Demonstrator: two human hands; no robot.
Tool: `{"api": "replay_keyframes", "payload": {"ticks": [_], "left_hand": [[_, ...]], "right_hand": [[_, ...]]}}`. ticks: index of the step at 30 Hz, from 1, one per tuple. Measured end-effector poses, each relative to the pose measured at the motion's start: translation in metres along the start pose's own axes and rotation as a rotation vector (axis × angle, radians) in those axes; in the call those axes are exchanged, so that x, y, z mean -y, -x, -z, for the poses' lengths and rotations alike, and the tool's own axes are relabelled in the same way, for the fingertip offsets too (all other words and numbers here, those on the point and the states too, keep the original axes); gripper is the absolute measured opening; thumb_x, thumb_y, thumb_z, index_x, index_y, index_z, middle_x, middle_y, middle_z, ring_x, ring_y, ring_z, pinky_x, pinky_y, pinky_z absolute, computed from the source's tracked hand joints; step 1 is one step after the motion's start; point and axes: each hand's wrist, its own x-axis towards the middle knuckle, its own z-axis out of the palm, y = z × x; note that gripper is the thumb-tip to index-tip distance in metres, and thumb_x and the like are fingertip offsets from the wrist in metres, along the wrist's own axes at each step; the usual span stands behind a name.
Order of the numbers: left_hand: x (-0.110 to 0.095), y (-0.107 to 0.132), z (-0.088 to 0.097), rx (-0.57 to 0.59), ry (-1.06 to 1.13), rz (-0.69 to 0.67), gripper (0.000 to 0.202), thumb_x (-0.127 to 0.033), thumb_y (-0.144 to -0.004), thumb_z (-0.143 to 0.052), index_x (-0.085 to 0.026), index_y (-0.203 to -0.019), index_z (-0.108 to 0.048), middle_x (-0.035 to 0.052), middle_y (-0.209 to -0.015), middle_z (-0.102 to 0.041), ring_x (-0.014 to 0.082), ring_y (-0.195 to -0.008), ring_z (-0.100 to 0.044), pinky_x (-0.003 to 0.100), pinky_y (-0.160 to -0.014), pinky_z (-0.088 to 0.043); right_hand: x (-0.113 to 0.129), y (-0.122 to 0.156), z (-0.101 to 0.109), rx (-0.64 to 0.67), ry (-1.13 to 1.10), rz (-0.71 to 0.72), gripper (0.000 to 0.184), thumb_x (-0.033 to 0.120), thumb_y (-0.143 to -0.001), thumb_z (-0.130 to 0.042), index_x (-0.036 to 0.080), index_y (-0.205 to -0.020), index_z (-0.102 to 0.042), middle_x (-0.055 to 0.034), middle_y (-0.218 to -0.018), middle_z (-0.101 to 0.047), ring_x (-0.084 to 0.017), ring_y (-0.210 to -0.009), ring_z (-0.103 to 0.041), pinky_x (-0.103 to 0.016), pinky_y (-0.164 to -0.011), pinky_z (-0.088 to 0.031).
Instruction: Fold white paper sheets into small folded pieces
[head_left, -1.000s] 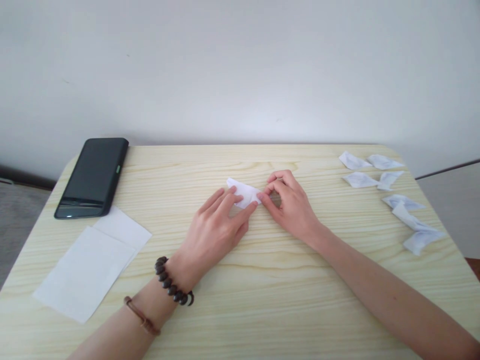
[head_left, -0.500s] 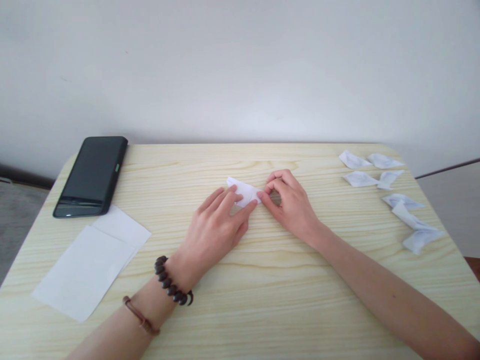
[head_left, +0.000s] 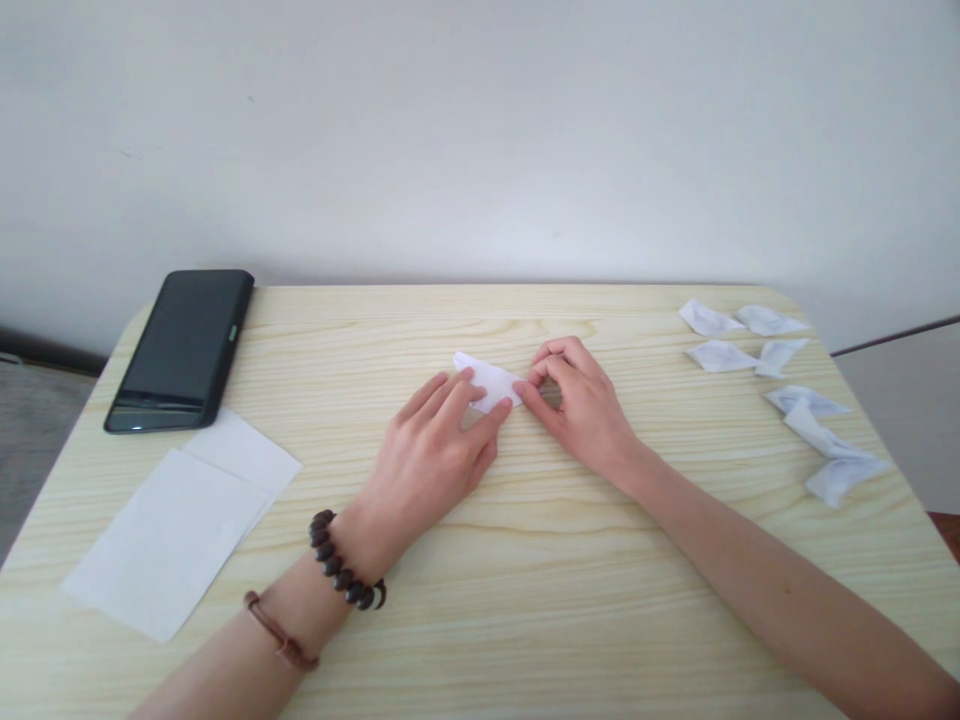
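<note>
A small folded piece of white paper lies on the middle of the light wooden table. My left hand lies flat on its near left part, fingers stretched out and pressing it down. My right hand is curled at the paper's right end, thumb and fingertips pinched together on its tip. Much of the paper is hidden under my fingers. Two bracelets sit on my left wrist.
A black phone lies at the back left, with two flat white sheets in front of it. Several small folded white paper pieces are scattered along the right side. A pale wall stands right behind the table.
Hands and paper hold the same pose. The view has only shifted very slightly.
</note>
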Motion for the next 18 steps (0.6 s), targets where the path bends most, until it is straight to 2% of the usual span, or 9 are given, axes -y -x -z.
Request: {"api": "replay_keyframes", "payload": {"ticks": [12, 16, 18], "left_hand": [[-0.0035, -0.0028, 0.0012, 0.037, 0.008, 0.064, 0.023, -0.02, -0.088, -0.055, -0.021, -0.105, -0.07, 0.01, -0.102, -0.067, 0.0285, -0.107, -0.061, 0.045, -0.087, -0.057], [-0.0031, -0.0032, 0.0012, 0.035, 0.015, 0.065, 0.023, -0.021, -0.088, -0.054, -0.021, -0.104, -0.071, 0.01, -0.101, -0.067, 0.0284, -0.104, -0.062, 0.045, -0.085, -0.057], [-0.0028, -0.0034, 0.0011, 0.04, 0.018, 0.069, 0.025, -0.021, -0.088, -0.054, -0.021, -0.107, -0.07, 0.0103, -0.101, -0.067, 0.0287, -0.103, -0.063, 0.045, -0.083, -0.058]], "right_hand": [[-0.001, -0.0005, -0.0001, 0.014, -0.004, 0.002, 0.016, 0.031, -0.089, -0.054, 0.021, -0.077, -0.052, -0.0077, -0.095, -0.055, -0.023, -0.094, -0.057, -0.04, -0.084, -0.047], [-0.0016, -0.0007, 0.0039, 0.05, -0.063, 0.019, 0.008, 0.03, -0.087, -0.056, 0.022, -0.086, -0.053, -0.0074, -0.099, -0.055, -0.023, -0.1, -0.056, -0.038, -0.083, -0.048], [-0.0008, -0.0008, 0.0068, 0.081, -0.095, 0.027, 0.01, 0.029, -0.085, -0.058, 0.022, -0.091, -0.053, -0.0075, -0.103, -0.055, -0.023, -0.104, -0.054, -0.037, -0.084, -0.047]]}}
